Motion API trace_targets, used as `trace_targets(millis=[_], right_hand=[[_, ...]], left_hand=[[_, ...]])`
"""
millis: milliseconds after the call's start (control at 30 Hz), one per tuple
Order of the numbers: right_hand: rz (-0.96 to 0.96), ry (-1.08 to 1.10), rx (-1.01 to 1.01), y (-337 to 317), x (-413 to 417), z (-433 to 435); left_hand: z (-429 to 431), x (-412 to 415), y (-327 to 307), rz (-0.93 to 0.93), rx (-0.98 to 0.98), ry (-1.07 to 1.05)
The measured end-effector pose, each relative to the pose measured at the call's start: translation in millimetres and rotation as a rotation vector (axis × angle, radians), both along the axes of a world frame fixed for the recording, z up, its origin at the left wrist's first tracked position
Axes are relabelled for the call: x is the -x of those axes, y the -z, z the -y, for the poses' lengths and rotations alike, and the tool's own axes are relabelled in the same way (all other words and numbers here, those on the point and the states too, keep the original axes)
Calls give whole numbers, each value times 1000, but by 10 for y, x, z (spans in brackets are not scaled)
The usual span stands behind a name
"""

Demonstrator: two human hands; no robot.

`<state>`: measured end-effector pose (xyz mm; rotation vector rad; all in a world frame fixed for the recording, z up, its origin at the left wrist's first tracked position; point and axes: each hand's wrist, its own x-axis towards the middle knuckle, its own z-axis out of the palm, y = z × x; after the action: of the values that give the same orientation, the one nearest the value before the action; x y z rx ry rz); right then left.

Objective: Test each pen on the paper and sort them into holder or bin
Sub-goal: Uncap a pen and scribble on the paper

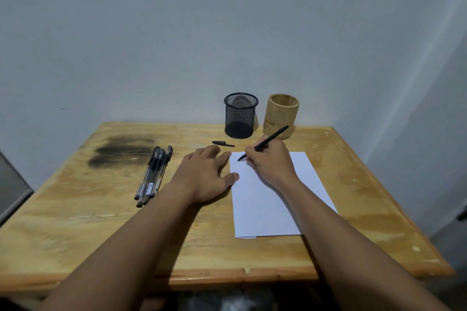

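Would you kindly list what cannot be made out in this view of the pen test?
1. Head view: whether the pen in the right hand writes; any mark on the paper at its tip is too faint.
2. Head view: the wooden cup bottom, hidden by its own wall.
3. Head view: the count of spare pens, which overlap; their label print is too small.

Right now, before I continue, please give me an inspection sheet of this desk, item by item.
Surface: wooden table, dark stain at far left.
Job's things: paper at centre right; pen tip on its far left corner; spare pens bundled on the left; mesh cup and wooden cup side by side at the far edge.
Clutter: pen cap loose in front of the mesh cup.
Hands: left hand flat on the table beside the paper; right hand grips the pen.
Cables: nothing seen.
Surroundings: plain wall behind.
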<state>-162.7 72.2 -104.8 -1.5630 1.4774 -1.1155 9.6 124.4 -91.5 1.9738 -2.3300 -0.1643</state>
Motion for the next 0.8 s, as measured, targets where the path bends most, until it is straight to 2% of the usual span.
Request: trace_targets(millis=[600, 800], right_hand=[[-24, 104, -25, -35, -18, -32], [-30, 70, -37, -75, -5, -34]], left_hand=[[-17, -12, 60, -36, 28, 2], [4, -22, 71, -46, 39, 6]])
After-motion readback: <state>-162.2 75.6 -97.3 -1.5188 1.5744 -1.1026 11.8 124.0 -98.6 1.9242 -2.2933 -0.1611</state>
